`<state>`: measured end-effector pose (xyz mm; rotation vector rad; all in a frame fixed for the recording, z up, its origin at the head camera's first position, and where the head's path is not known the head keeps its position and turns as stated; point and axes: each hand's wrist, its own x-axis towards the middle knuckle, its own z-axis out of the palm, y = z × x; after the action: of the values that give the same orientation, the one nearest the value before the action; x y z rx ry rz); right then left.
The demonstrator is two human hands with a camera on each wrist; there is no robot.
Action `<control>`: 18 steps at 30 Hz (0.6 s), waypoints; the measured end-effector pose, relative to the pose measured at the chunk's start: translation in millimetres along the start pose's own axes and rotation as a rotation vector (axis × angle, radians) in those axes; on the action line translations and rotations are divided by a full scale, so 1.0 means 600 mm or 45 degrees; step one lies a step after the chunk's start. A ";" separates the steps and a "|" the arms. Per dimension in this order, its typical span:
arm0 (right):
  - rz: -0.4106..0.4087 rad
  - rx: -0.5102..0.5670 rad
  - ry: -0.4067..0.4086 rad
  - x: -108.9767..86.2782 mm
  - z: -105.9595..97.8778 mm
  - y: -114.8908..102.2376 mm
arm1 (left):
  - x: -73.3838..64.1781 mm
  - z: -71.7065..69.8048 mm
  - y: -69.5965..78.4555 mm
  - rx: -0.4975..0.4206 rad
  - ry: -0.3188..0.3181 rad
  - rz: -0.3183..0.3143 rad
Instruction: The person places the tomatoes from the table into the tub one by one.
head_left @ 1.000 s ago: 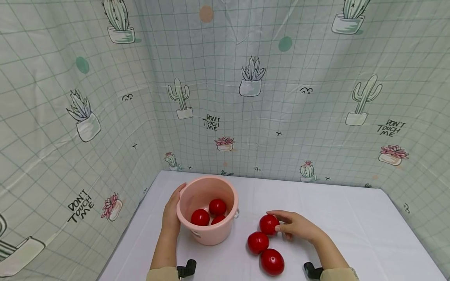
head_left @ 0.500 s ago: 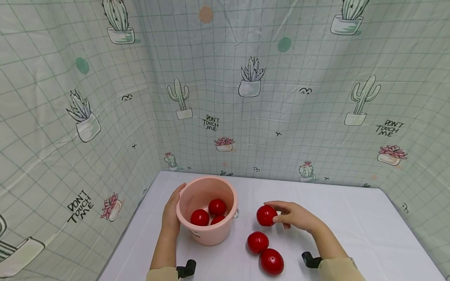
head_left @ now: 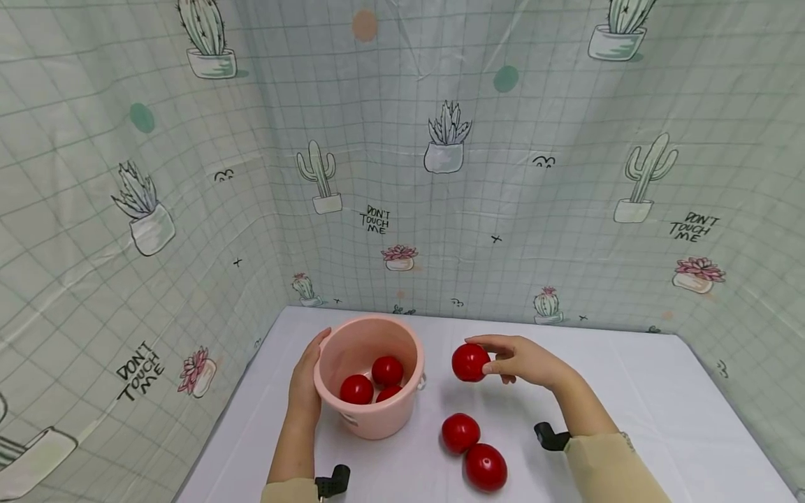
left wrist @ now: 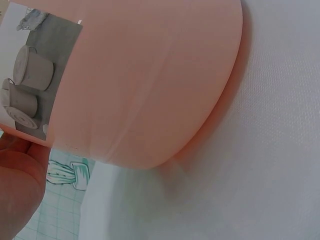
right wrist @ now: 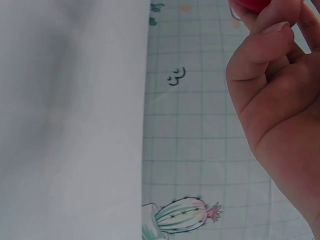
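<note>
In the head view, a pink plastic bucket point(head_left: 383, 421) stands at the left of the white table with several glossy red tomatoes point(head_left: 356, 389) inside. My left hand point(head_left: 306, 384) holds it by its outer left side, fingers reaching up to the rim. My right hand point(head_left: 525, 360) pinches another red tomato point(head_left: 470, 362) between thumb and fingers, raised above the table to the right of the bucket. Only a sliver of this tomato point(right wrist: 255, 4) shows in the right wrist view. Closer to me lie two more tomatoes, one point(head_left: 460, 433) beside the other point(head_left: 486, 467).
A white cloth covers the table point(head_left: 604, 391). Behind and to the left hangs a pale green grid curtain point(head_left: 402, 140) printed with cacti. The left wrist view shows a picture label point(left wrist: 37, 75) on the bucket's wall.
The right hand has lifted its tomato off the table, away from the other two, and moved it back and slightly left. The left hand and the bucket have stayed in place.
</note>
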<state>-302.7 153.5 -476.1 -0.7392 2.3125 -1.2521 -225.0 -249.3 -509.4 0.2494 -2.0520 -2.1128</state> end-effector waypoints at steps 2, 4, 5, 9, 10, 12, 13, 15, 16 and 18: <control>-0.006 -0.007 0.006 0.003 -0.005 -0.008 | -0.001 -0.002 0.000 0.001 0.000 0.002; -0.011 -0.018 0.008 0.006 -0.010 -0.015 | -0.002 -0.003 0.001 0.001 -0.001 0.003; -0.012 -0.023 0.011 0.007 -0.013 -0.019 | -0.002 -0.003 0.001 -0.001 -0.004 0.003; -0.014 -0.043 0.015 0.013 -0.023 -0.037 | -0.001 -0.004 0.000 -0.008 -0.004 0.005; -0.010 -0.050 0.019 0.016 -0.025 -0.043 | -0.001 -0.004 0.000 -0.013 -0.005 0.004; -0.006 -0.055 0.021 0.020 -0.029 -0.055 | -0.001 -0.005 0.000 -0.019 -0.010 0.010; -0.006 -0.055 0.015 0.023 -0.031 -0.061 | -0.001 -0.005 0.000 -0.021 -0.012 0.008; -0.010 -0.070 0.008 0.028 -0.034 -0.072 | -0.001 -0.005 0.001 -0.025 -0.013 0.005; -0.011 -0.074 0.002 0.031 -0.036 -0.077 | -0.002 -0.005 0.001 -0.024 -0.013 0.002; -0.018 -0.081 -0.011 0.037 -0.039 -0.088 | -0.002 -0.005 0.001 -0.024 -0.014 -0.001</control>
<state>-320.0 130.5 -421.3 -0.7821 2.3539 -1.1842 -223.3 -251.7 -509.1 0.2368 -2.0368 -2.1378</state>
